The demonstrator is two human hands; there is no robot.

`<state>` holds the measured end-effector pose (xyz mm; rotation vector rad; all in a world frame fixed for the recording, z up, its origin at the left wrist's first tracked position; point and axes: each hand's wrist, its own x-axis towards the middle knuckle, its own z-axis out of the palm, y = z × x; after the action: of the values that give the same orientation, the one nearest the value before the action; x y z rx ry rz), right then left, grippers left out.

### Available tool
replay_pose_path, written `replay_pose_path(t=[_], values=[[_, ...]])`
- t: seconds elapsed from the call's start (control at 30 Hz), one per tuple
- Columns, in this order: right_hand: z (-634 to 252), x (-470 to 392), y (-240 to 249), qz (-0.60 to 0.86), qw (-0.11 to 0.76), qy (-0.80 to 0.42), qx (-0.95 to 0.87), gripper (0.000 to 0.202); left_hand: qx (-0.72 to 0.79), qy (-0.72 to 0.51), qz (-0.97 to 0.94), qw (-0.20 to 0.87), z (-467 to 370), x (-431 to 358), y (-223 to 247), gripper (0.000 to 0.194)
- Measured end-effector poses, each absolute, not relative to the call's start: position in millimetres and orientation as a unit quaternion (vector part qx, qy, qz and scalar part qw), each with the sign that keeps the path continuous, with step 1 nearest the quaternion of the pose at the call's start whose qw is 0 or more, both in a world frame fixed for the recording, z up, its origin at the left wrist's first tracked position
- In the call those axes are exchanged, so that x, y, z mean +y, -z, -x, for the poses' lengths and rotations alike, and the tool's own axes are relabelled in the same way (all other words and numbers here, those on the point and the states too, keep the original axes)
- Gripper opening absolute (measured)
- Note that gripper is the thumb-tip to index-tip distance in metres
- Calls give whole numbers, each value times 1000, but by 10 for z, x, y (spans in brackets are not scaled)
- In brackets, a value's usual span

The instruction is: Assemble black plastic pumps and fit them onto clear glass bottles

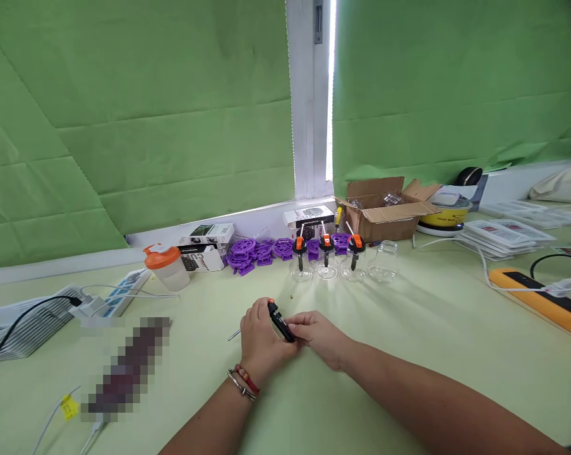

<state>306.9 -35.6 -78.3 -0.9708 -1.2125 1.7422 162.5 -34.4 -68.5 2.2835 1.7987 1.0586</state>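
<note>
My left hand [263,335] is wrapped round a black bottle-top fitting [281,322] with an orange tip, tilted over the table. A thin metal rod [234,335] sticks out to the left behind that hand. At the fitting's lower right end, my right hand [316,335] pinches with thumb and fingers, and they hide what exactly they grip there. Beyond my hands, three clear glass jars, one a jar [326,268], carry similar black and orange tops with pale spouts. Beside them stands a clear jar [383,262] without such a top.
Purple plastic wheel-like parts [242,253] and printed boxes [203,249] line the back. An open cardboard box [384,215] stands behind the jars. Leftward are an orange-lidded shaker [166,265], a power strip [124,294] and cables; an orange-black bar [541,300] lies right.
</note>
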Motion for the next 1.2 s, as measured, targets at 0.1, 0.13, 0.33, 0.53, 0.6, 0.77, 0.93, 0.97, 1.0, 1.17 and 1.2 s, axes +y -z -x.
replay_pose_path(t=[0.1,0.13,0.33,0.53,0.6,0.77,0.93,0.97,1.0,1.17,1.2], values=[[-3062,-333,801,428,421,-619,-507,29,596,-329,-732,26,-1618,-295,725,68],[-3061,-324,804,446,428,-590,-520,29,597,-325,-733,29,-1621,-282,738,68],[-3096,-270,863,457,417,-494,-611,25,610,-299,-731,56,-1649,-222,790,66],[-3153,-259,941,459,368,-448,-673,38,623,-278,-729,60,-1634,-189,814,66],[-3158,-264,943,467,365,-433,-679,38,625,-273,-728,60,-1635,-185,815,67],[-3157,-269,968,469,359,-430,-683,38,627,-266,-730,57,-1634,-159,834,66],[-3165,-253,995,461,355,-423,-695,38,635,-248,-729,64,-1637,-141,815,60],[-3167,-249,996,462,357,-420,-695,38,637,-245,-728,67,-1640,-143,804,59],[-3168,-245,995,462,359,-417,-696,37,639,-243,-727,68,-1643,-145,794,58],[-3175,-243,967,445,370,-399,-711,38,639,-238,-728,70,-1647,-144,780,61],[-3178,-245,958,442,372,-399,-712,38,639,-238,-728,70,-1647,-142,783,62]])
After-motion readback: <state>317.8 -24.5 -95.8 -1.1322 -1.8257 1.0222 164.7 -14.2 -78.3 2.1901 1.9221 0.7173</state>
